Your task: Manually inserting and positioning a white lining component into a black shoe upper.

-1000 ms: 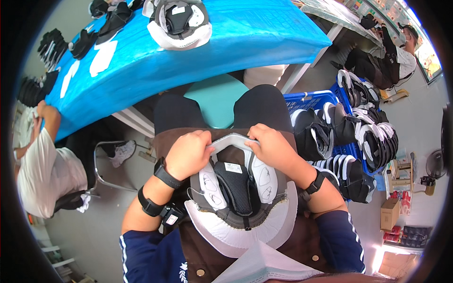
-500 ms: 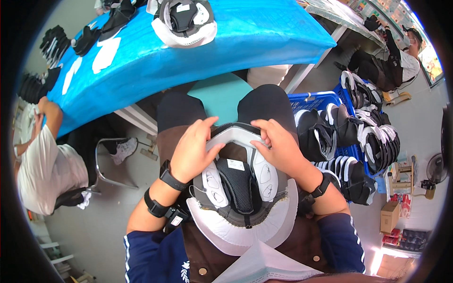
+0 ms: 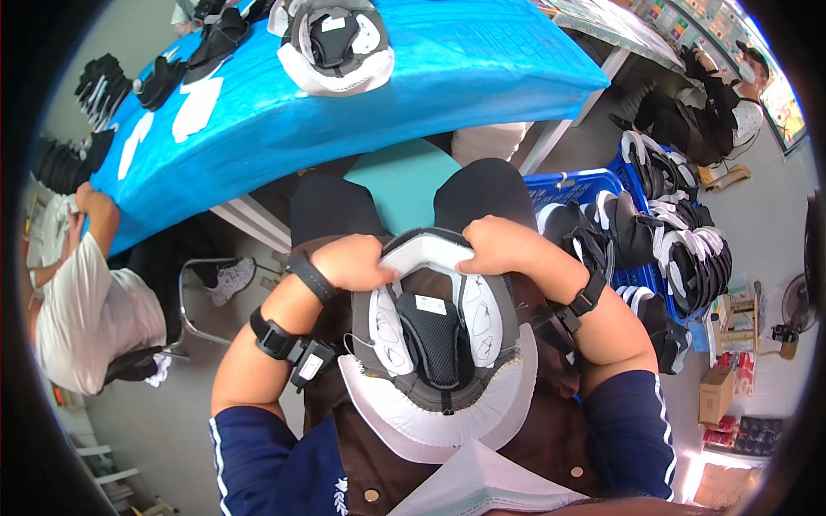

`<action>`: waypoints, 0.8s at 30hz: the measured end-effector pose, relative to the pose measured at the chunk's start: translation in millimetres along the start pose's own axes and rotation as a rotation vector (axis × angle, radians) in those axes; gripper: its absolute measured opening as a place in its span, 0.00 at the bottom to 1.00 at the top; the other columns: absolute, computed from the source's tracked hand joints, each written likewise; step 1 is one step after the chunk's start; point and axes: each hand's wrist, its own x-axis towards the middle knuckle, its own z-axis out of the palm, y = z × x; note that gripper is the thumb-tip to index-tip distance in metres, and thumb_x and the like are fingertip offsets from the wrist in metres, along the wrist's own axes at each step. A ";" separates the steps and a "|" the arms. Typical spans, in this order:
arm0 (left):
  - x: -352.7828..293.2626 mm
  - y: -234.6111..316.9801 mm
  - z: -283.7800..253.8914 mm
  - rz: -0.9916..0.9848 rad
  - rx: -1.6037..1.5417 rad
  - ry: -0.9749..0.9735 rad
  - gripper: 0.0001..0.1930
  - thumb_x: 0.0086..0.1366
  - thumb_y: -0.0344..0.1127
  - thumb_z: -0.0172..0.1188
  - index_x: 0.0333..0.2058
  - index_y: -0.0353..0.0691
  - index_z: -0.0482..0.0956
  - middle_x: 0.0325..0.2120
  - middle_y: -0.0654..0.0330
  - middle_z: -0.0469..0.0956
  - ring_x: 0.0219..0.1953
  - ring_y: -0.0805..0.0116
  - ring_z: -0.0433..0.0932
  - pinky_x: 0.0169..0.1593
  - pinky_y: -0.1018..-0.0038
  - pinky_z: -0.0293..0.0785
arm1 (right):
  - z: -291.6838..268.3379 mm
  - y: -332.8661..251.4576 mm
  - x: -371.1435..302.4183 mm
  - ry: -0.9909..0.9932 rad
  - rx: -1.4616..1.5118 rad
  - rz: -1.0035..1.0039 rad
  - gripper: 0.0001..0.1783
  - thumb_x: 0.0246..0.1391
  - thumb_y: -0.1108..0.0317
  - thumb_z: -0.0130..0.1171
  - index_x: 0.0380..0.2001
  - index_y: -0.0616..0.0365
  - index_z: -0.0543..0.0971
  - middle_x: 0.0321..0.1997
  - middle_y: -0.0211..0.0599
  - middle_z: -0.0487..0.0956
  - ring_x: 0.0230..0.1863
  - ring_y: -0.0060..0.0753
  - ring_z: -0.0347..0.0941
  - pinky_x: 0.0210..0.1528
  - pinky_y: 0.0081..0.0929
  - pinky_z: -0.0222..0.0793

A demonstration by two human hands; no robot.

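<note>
A padded helmet liner (image 3: 443,404) rests in my lap, its hollow facing up. It has a black mesh middle pad (image 3: 428,344), a small white label (image 3: 431,303), white side pads with black stitched outlines, and a wide white flap along its near edge. My left hand (image 3: 351,261) is closed on the left side of the liner's far rim, thumb over the white band. On the right side of that rim my right hand (image 3: 499,244) grips likewise. The fingers on the rim's outer side are mostly hidden.
Ahead stands a blue-covered table (image 3: 456,69) with another liner (image 3: 340,77) and black pieces on it. Blue crates (image 3: 568,182) of stacked liners stand to my right. One person (image 3: 95,301) sits at the left; another (image 3: 710,112) sits at the far right.
My fingers, raised and loosely spread before, have curled down over the liner's far rim. My elbows have moved outward. The liner stays in my lap.
</note>
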 end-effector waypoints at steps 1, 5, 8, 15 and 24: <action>1.6 1.3 2.3 -0.025 0.066 -0.002 0.20 0.52 0.47 0.55 0.25 0.31 0.78 0.18 0.43 0.74 0.23 0.47 0.75 0.30 0.63 0.70 | -2.9 -2.7 -2.7 -0.052 -0.016 0.003 0.20 0.40 0.55 0.58 0.25 0.66 0.79 0.25 0.52 0.77 0.29 0.49 0.75 0.35 0.36 0.70; -4.0 8.8 5.4 -0.001 0.196 0.062 0.19 0.54 0.44 0.53 0.20 0.29 0.76 0.19 0.42 0.73 0.25 0.45 0.74 0.32 0.60 0.70 | -2.1 -2.5 -9.7 -0.172 -0.097 0.100 0.21 0.44 0.53 0.56 0.23 0.65 0.79 0.23 0.51 0.77 0.29 0.48 0.75 0.34 0.37 0.70; -14.7 17.6 3.0 0.013 0.212 0.162 0.17 0.55 0.41 0.53 0.18 0.30 0.75 0.18 0.42 0.73 0.24 0.45 0.74 0.32 0.59 0.71 | -3.6 -12.8 -25.8 -0.019 -0.186 0.092 0.21 0.47 0.54 0.53 0.19 0.63 0.79 0.19 0.49 0.76 0.26 0.48 0.75 0.31 0.38 0.70; -29.2 75.3 -26.1 0.000 0.275 0.989 0.09 0.57 0.35 0.53 0.28 0.32 0.73 0.18 0.47 0.73 0.21 0.48 0.73 0.24 0.61 0.69 | -31.3 -49.2 -32.4 0.964 -0.342 0.020 0.17 0.48 0.59 0.53 0.12 0.56 0.72 0.11 0.38 0.72 0.14 0.38 0.71 0.17 0.29 0.66; -40.4 96.0 34.1 0.110 0.511 0.919 0.19 0.50 0.30 0.55 0.40 0.22 0.69 0.18 0.54 0.72 0.17 0.62 0.73 0.22 0.73 0.70 | 25.2 -66.7 -47.5 0.827 -0.488 -0.224 0.04 0.29 0.70 0.55 0.13 0.58 0.72 0.13 0.30 0.69 0.15 0.28 0.68 0.15 0.23 0.62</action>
